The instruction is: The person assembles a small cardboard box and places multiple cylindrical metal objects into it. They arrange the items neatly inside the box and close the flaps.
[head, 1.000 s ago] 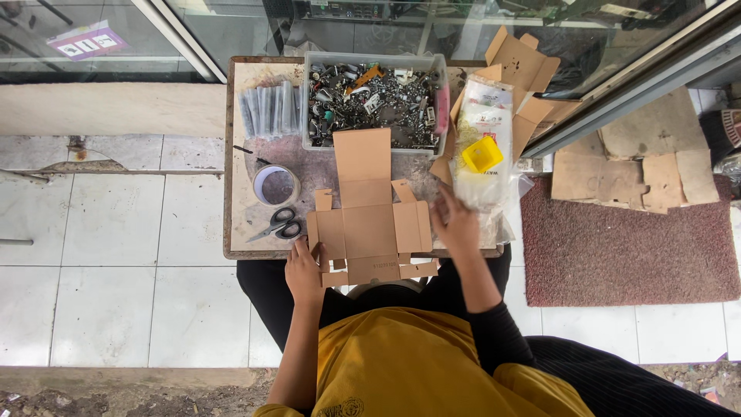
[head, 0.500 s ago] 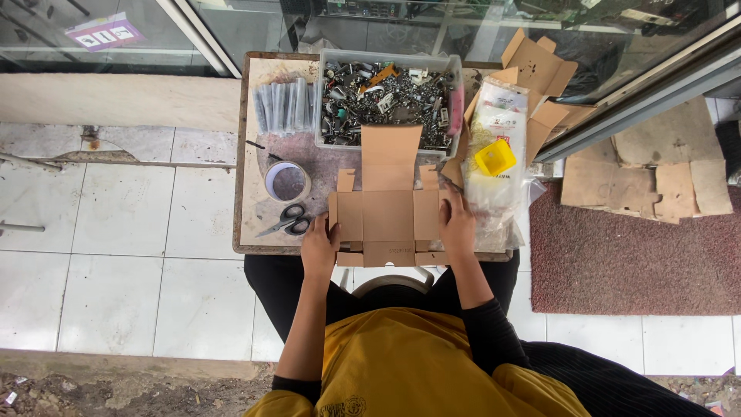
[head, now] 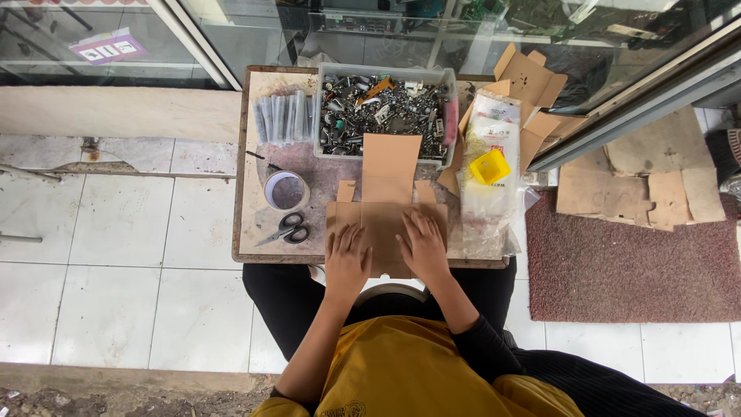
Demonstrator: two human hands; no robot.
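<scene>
My left hand [head: 346, 259] lies flat, fingers spread, palm down on the flattened cardboard box blank [head: 388, 208]. My right hand [head: 421, 245] does the same just beside it, fingers splayed and pressing the brown card onto the table [head: 248, 232]; neither hand pinches anything. The blank sits at the near edge of the table, centre, w/ its long flap pointing away from me and overlapping the front of the grey bin [head: 386, 112] of metal parts (screws, brackets etc., too small to sort out). Small side flaps stick out on both sides of the blank, above my fingers.

Left of my left hand: black-handled scissors [head: 285, 229] flat on the table, and just beyond them a roll of tape [head: 286, 190]. Further back on that side, a bundle of clear plastic tubes [head: 283, 117] next to the bin. Right of my right hand: a clear plastic bag [head: 488, 181] w/ a small yellow box [head: 489, 166] on it. Behind that, more cardboard blanks [head: 531, 81] lean at the far right corner. On the floor to my right, a reddish mat [head: 633, 262] w/ cardboard scraps [head: 641, 181] along its far edge.
</scene>
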